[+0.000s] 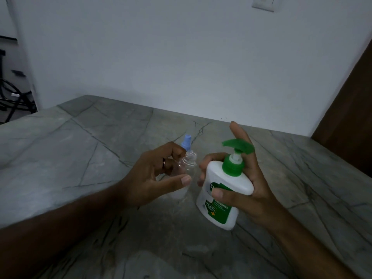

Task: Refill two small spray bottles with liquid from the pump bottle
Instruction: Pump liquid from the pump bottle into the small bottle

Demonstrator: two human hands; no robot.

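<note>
Grey veined stone countertop [80, 154] carries the work, set against a white wall [181, 57]. The white pump bottle [218, 195] with green collar and green pump head [238, 147] is tilted above the countertop, gripped by the right hand [239, 184]: thumb across the label, fingers wrapped behind, index finger raised straight beside the pump head. Just left of the pump bottle, the left hand [155, 178] pinches a clear uncapped spray bottle [186, 168], mouth up, thumb extended along its side. Behind that, a blue spray cap [186, 142] shows; whatever it sits on is hidden.
</note>
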